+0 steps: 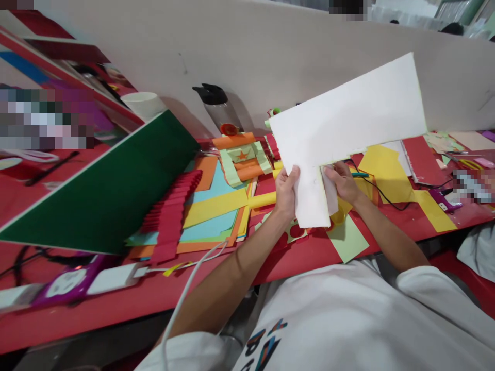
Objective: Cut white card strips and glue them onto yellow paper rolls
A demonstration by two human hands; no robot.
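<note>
A large white board (348, 113), cut with a broad upper part and a narrower leg below, is held up in front of me. My left hand (286, 193) grips the left edge of the leg, thumb on its face. My right hand (342, 180) closes on the right side of the leg, just under the broad part. A smaller white flap (330, 188) shows beside the leg, near my right fingers. Below the board lie a pale green sheet (348, 238) and a piece with red dots (297, 232). The fingers behind the board are hidden.
At left, a dark green board (112, 185) leans near a white cup (143, 105). Pleated red paper (170, 211) lies on coloured sheets (209, 226). A bottle (218, 108) stands by the partition. A purple power strip (69, 281) and white cable (185, 288) lie in front; yellow sheets (386, 175) are rightward.
</note>
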